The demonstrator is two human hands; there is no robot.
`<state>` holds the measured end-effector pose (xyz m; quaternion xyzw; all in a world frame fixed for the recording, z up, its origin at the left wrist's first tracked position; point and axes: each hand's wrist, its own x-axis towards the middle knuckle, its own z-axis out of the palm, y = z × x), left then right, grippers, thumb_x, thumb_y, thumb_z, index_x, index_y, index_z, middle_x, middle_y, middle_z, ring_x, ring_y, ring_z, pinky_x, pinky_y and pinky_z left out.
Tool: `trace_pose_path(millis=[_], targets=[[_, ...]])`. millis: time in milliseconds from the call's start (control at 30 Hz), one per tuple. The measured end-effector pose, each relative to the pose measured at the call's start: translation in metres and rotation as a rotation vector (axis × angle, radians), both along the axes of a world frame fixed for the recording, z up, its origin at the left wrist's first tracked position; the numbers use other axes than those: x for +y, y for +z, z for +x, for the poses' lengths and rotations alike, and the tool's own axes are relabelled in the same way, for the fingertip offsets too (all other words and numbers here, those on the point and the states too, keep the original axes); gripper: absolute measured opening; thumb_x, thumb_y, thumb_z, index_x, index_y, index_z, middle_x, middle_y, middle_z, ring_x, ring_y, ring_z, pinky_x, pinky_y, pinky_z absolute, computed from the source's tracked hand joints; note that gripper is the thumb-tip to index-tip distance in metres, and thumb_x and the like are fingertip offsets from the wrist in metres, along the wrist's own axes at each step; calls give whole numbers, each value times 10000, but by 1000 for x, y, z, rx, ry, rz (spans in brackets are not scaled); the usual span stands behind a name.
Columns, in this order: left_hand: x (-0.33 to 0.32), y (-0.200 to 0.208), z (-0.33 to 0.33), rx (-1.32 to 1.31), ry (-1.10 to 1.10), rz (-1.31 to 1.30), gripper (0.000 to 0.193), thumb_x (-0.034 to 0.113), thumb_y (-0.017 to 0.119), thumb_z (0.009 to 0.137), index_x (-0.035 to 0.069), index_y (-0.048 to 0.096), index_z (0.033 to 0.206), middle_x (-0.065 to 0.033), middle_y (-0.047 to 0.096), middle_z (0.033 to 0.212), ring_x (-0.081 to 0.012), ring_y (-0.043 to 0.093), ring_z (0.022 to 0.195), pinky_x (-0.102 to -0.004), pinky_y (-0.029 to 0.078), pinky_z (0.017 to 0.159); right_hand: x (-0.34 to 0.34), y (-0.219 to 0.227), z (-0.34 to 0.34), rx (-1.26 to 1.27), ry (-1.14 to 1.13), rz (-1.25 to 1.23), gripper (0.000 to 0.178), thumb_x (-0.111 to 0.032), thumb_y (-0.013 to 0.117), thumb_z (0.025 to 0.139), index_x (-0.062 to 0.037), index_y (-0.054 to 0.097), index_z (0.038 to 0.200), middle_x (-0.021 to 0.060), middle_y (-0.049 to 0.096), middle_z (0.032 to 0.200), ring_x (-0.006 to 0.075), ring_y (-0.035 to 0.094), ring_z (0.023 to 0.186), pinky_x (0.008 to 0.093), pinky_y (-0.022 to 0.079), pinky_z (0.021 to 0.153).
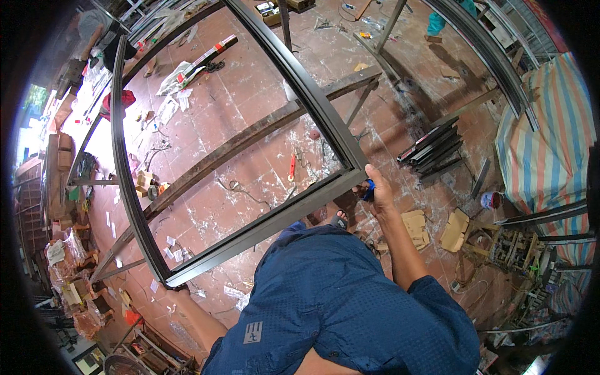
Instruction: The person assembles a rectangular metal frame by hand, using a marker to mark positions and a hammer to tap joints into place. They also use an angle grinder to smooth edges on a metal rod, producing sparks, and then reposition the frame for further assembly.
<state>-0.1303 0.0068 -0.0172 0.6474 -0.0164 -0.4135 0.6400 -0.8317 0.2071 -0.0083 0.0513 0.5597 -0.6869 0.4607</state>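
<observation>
A large dark metal frame (275,222), like a window or door frame, spans the view ahead of me. At its near right corner my right hand (379,190) is closed, with the thumb on top of the bar. A small blue thing (369,189) shows by those fingers; I cannot make out what it is. My left hand (181,296) grips the near left corner from below, and its fingers are mostly hidden behind the bar. Beneath the frame runs a brown support beam (234,142); whether the frame touches it is unclear.
A red tool (292,167), cords and scraps lie on the tiled floor. Dark profiles (431,149) are stacked to the right, near flattened cardboard (455,230) and a striped sheet (540,150). Long bars (484,53) rest at the far right. A person (94,31) is at the far left.
</observation>
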Motion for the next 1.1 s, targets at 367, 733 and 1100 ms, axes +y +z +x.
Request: trace_pose_path(millis=[367,733,1100], targets=[[-33,96,-157,-1350,-713,44,364,91,712,968,-51,653,1298,-161,721,1176,-252,674,1052,-365,523,985,16,-8,13,-247,-187,-163,426,-538,653,991,-116,597,997,33,619,771,256,691,785,394,552,714],[88,109,-562,-1627,-2160,-834,813,217,878,798,81,509,1509,-229,575,1414,-431,601,1246,-479,499,1040,88,-89,24,-262,-245,-141,349,-375,676,1021,-47,697,1137,45,711,947,127,673,776,270,525,684],[96,40,-591,-1774,-1936,-1052,707,71,860,808,84,533,1435,-201,680,1227,-387,692,1055,-439,581,859,102,-134,66,-100,-51,-70,295,-257,690,1010,4,706,1149,42,730,972,114,667,860,283,529,787]])
